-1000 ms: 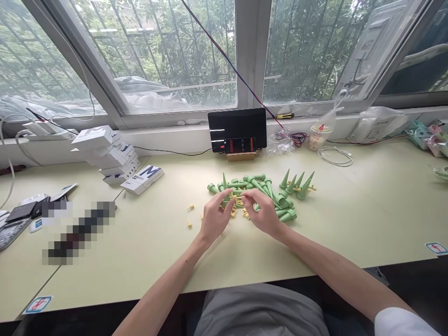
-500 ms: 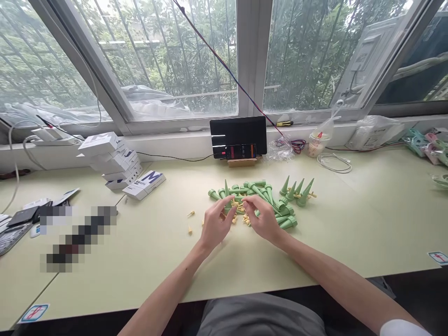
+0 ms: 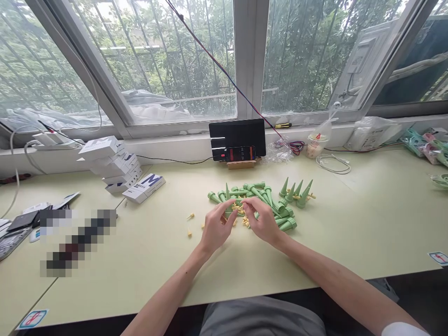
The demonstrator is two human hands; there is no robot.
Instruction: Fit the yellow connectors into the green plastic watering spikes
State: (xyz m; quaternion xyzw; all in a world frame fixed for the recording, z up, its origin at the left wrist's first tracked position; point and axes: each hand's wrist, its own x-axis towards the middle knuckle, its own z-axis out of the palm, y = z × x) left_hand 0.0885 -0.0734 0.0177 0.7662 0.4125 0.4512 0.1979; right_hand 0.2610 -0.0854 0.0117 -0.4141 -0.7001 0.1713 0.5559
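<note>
My left hand [image 3: 215,226] is at the left side of a pile of green cone-shaped spikes [image 3: 269,196], thumb and forefinger apart. Beside its fingertips one green spike [image 3: 227,191] stands upright. Facing it, my right hand [image 3: 261,219] has thumb and forefinger drawn together; anything between them is too small or hidden to make out. Small yellow plastic pieces [image 3: 246,221] lie between and under the hands. More yellow pieces [image 3: 190,216] are scattered to the left. Right of the pile stand several upright spikes [image 3: 304,195] with yellow pieces among them.
A black tablet [image 3: 238,133] and a phone [image 3: 241,153] lean on a stand behind the pile. White boxes [image 3: 105,158] are stacked at left. A coiled white cable [image 3: 334,164] and a bagged cup [image 3: 317,144] are at back right. The table edge [image 3: 245,298] runs close in front.
Both hands stay almost in the same spot, their fingers shifting slightly. The phone's display has changed and now shows orange areas. The whole view has tilted a little.
</note>
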